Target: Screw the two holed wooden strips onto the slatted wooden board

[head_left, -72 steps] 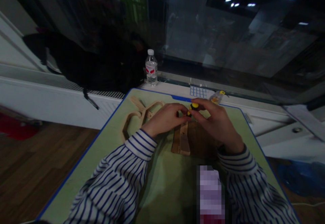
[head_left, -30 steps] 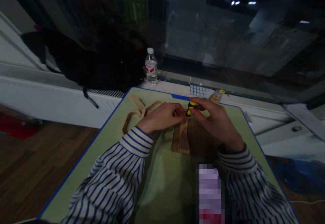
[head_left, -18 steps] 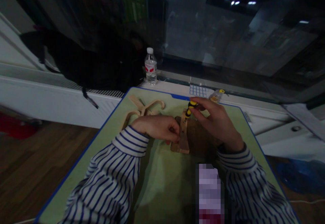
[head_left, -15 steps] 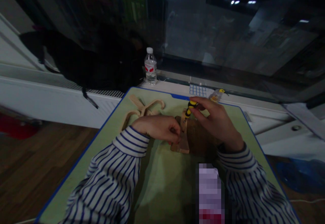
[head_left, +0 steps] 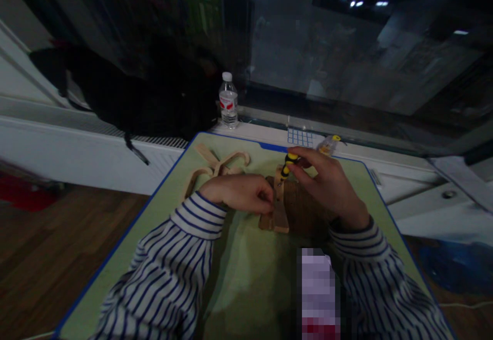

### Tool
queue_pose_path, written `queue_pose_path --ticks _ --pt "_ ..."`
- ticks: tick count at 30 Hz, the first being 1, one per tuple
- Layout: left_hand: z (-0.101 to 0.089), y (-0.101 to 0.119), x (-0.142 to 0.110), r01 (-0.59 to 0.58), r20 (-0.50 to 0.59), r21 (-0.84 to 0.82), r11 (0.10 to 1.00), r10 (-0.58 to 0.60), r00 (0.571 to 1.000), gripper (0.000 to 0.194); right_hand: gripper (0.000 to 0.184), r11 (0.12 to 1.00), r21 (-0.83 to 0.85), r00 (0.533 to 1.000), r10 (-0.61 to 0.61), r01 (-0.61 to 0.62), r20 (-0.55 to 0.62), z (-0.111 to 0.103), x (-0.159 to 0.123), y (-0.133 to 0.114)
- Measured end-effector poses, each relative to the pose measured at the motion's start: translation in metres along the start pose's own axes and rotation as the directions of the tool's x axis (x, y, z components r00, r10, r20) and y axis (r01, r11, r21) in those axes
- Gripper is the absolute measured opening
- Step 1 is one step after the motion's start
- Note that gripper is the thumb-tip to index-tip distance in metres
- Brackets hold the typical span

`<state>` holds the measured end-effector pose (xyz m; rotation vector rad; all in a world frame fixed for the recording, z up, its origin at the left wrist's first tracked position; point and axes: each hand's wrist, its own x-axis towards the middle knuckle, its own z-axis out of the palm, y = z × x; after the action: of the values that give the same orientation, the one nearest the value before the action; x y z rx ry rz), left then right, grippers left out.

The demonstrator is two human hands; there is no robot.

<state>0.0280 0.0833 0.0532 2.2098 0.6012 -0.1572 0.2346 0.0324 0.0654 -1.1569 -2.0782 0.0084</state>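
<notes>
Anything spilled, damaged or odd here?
Yes: a blocky, pixelated patch beside the right sleeve hides whatever is there. No spill or damage shows around the screwdriver or wooden strip.

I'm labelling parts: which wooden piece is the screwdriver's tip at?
The light strip lying on the brown board; the screwdriver in the right hand points down at it. The curved pieces lie apart, beyond the left hand.

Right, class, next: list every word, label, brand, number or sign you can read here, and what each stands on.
No text can be read.
Red-and-white label on the clear plastic bottle: too small and blurred.
Blue-gridded flat sheet on the white sill: no legible writing.
Yellow-and-black screwdriver in the right hand: no legible marking.
</notes>
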Motion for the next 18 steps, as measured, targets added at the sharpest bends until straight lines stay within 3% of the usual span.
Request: queue_pose_path --ticks 3,7,10,18 --pt "-0.001 -0.006 0.006 0.048 -0.246 0.069 0.996 -0.029 0.969 0.023 0.03 1.0 -0.006 1.0 0.003 -0.003 0.003 0.0 0.0 -0.001" --pt "-0.002 -0.005 0.013 0.068 -0.545 0.092 0.993 -0.007 0.839 0.021 0.031 1.0 0.005 1.0 0.02 -0.02 -0.009 0.0 0.0 -0.001" --pt "-0.002 0.0 0.014 0.055 -0.62 0.077 0.996 0.004 0.785 0.021 0.031 0.999 0.004 0.999 0.036 -0.036 -0.013 0.0 0.001 -0.001" --pt "0.004 0.006 0.017 -0.006 -0.643 0.061 0.998 0.044 0.764 0.023 0.031 0.998 0.024 0.998 0.05 -0.049 -0.029 0.002 0.001 0.0"
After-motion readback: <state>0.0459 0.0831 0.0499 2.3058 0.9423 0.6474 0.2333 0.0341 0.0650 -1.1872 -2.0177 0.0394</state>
